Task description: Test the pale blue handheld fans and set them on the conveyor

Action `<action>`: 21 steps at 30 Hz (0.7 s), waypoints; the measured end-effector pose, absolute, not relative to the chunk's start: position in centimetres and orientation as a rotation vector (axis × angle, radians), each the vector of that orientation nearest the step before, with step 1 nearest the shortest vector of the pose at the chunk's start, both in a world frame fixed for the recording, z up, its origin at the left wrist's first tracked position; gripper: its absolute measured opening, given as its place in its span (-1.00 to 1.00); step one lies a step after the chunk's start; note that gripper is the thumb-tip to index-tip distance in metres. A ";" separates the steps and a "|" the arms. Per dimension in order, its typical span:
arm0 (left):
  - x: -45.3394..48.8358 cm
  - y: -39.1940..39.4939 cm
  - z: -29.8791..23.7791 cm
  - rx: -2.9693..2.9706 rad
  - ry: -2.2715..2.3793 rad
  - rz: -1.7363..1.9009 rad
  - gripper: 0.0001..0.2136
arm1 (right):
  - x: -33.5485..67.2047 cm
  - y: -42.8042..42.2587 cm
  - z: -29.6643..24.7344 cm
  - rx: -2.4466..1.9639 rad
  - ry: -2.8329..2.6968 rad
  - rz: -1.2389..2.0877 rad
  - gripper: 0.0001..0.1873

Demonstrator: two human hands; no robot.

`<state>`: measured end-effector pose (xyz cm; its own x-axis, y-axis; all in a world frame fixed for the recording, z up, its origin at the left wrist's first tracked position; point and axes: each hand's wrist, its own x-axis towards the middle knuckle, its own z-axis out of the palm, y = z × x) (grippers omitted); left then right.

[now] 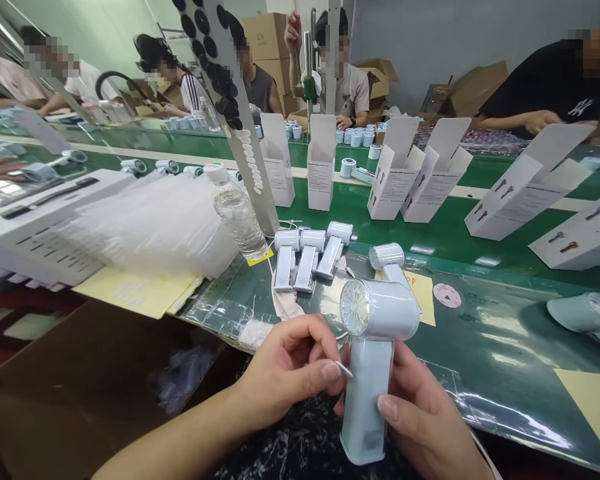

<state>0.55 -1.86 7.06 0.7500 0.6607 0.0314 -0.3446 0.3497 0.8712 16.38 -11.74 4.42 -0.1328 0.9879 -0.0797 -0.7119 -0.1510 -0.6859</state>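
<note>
My right hand (420,417) grips the handle of a pale blue handheld fan (375,353), held upright near the table's front edge with its round grille facing left. My left hand (293,363) is closed in a pinch on a thin white cord (344,369) that runs to the fan just below its head. Three more fans (307,257) lie side by side on the green table beyond my hands. Another fan (390,261) lies right behind the held one.
A water bottle (237,213) and a stack of clear plastic bags (155,227) are at left. Open white cartons (395,173) stand along the green belt (445,233). Another fan (583,312) lies at the right edge. Several people work across the belt.
</note>
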 end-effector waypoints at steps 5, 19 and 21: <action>0.7 -1.8 7.0 1.036 0.333 0.652 -0.83 | 16.6 -12.0 4.2 -0.724 -0.628 1.606 -0.48; -7.9 5.9 7.2 1.497 1.149 1.536 -0.89 | 19.5 -11.8 3.2 -1.296 -0.716 1.140 -0.50; -10.5 7.7 6.8 1.452 1.385 1.732 -0.90 | 21.5 -12.0 2.5 -1.507 -0.729 1.039 -0.48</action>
<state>-10.46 7.65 6.81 -0.3171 0.8466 0.4275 0.2308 -0.3683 0.9006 21.47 -12.05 2.47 0.4238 0.8788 -0.2193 -0.0924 -0.1989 -0.9757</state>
